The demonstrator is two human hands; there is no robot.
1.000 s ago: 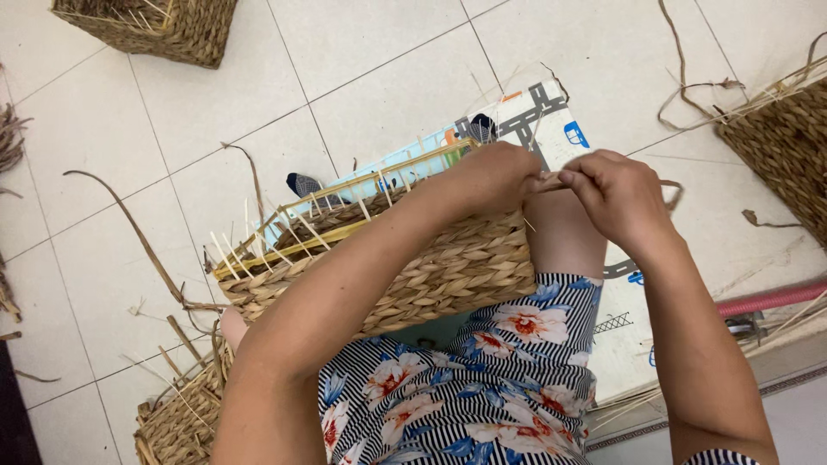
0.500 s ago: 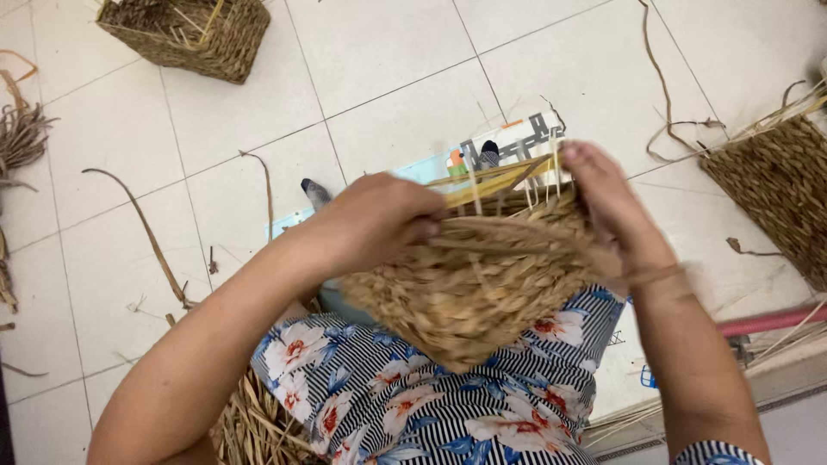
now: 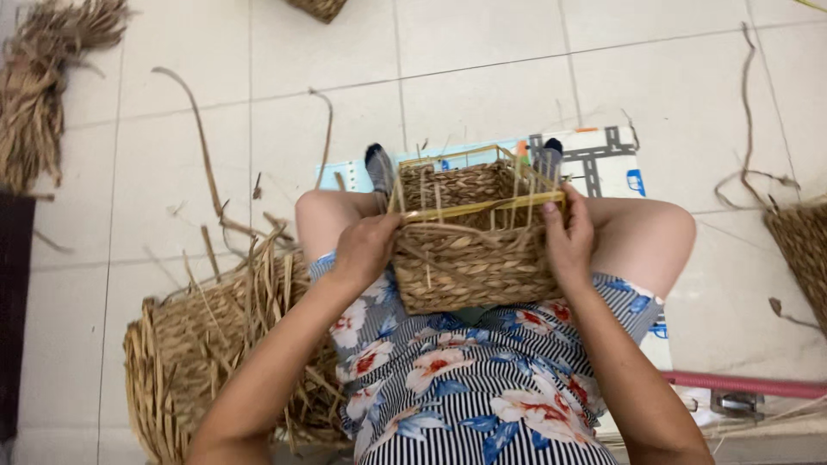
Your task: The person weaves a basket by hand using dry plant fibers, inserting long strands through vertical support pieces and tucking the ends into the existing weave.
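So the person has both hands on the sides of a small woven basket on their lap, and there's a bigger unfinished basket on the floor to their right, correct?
Not quite: the bigger unfinished basket sits on the floor to the person's left, as the head view shows. The rest holds: the left hand and right hand grip the sides of the small woven basket on the lap.

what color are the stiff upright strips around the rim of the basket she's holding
Pale yellow, against the brown weave of the basket; the head view shows it.

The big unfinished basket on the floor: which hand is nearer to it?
Left. The left hand grips the small basket just above the big unfinished basket; the right hand holds the small basket's far side.
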